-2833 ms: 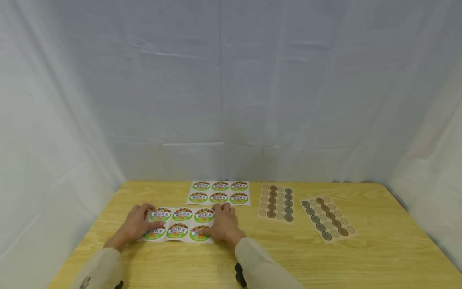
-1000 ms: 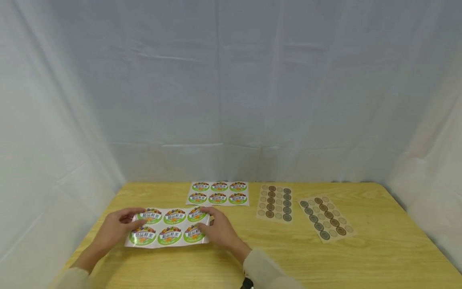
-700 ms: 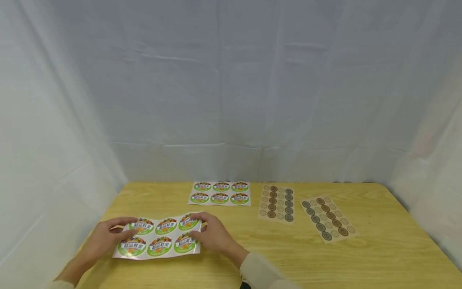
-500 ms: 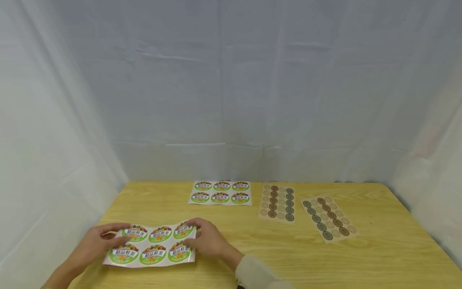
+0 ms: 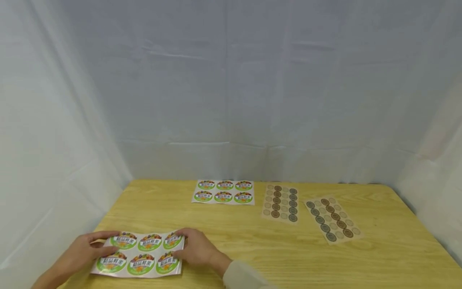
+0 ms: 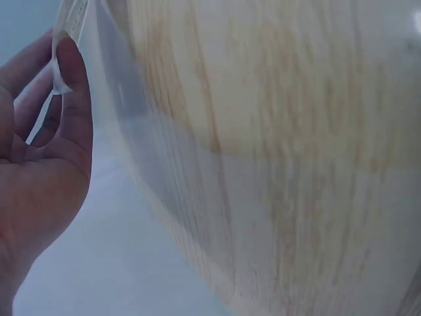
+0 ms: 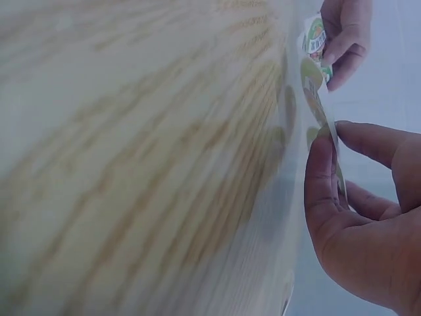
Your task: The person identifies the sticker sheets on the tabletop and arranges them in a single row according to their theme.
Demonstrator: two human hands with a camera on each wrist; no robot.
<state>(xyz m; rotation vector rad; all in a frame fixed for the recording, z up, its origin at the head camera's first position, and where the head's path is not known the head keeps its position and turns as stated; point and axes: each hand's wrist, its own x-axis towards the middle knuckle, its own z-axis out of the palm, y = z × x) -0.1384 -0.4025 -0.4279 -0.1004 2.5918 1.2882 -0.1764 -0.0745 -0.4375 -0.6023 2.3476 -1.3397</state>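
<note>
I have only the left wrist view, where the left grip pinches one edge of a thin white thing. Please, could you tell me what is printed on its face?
Observer: In the head view, the sticker sheet bears six oval stickers, in two rows of three.
Operator: Thank you. Is it held also from another side?
Observer: Yes, the right grip pinches its opposite end.
Operator: And which other sheets are lying on the table, please?
Observer: Three, farther back on the table: a matching sheet, an upright beige sheet and a slanted beige sheet.
</note>
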